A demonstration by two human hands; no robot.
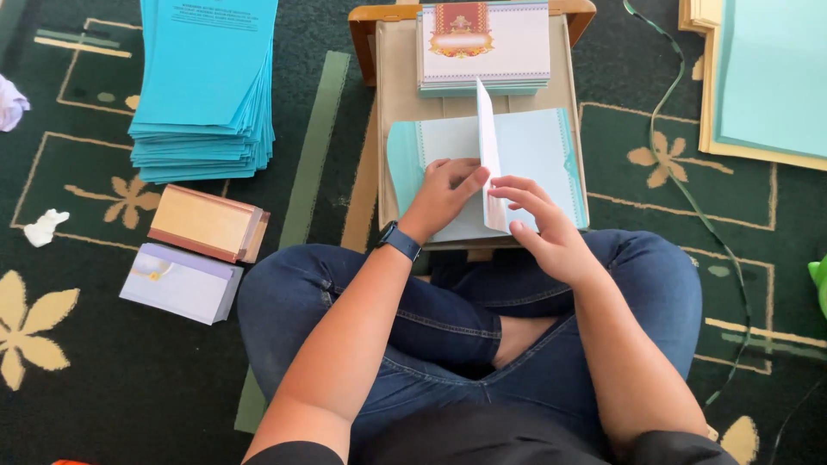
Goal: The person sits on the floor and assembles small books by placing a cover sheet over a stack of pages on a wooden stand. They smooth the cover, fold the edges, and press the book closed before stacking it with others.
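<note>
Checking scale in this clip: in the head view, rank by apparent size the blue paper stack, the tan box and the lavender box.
1. blue paper stack, clearly largest.
2. and 3. lavender box and tan box look about alike; not ranked.

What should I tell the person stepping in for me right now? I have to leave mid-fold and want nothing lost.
Left hand: flat on the light blue card, pinning it to the small wooden desk.
Right hand: fingers pinch the white flap, which stands upright along the card's middle.
Done: a stack of decorated cards lies at the desk's far end.
Left: this fold is not pressed flat; a tall pile of blue sheets waits on the carpet to the left, with two bundles of envelopes below it.
</note>
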